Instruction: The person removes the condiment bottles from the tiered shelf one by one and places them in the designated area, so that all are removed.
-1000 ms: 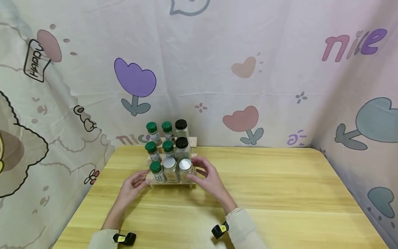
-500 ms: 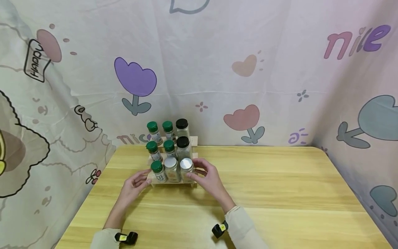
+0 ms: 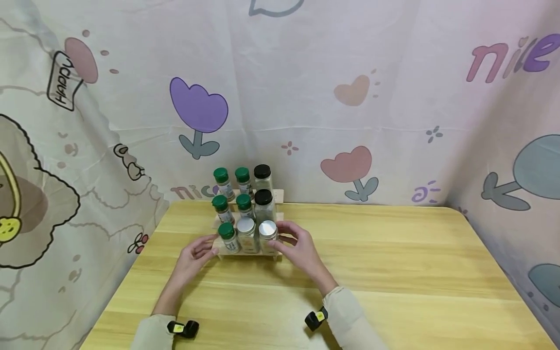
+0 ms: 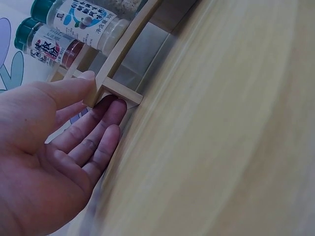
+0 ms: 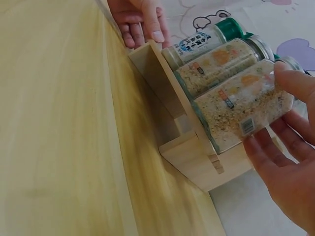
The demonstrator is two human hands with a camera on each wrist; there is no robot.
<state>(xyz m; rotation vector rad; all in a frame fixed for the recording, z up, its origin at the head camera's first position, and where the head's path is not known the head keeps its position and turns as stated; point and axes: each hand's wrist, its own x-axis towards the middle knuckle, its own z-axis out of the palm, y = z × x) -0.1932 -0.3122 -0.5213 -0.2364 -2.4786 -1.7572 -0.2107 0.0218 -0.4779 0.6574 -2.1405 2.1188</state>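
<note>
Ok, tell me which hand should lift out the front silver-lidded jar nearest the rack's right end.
Right. The right hand already has fingers around that silver-lidded jar. The left hand only touches the wooden rack's far left corner, beside the green-capped bottle.

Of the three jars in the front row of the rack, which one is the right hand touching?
The right hand touches the silver-lidded jar at the front row's right end. The middle silver-lidded jar and the green-capped jar on the left stand untouched.

Head camera looks forward and down from above onto a pale wooden tiered spice rack (image 3: 247, 250) at mid-distance. Both wrist cameras sit low and close, each sharing the rack's front rail (image 4: 120, 49) (image 5: 170, 103).
</note>
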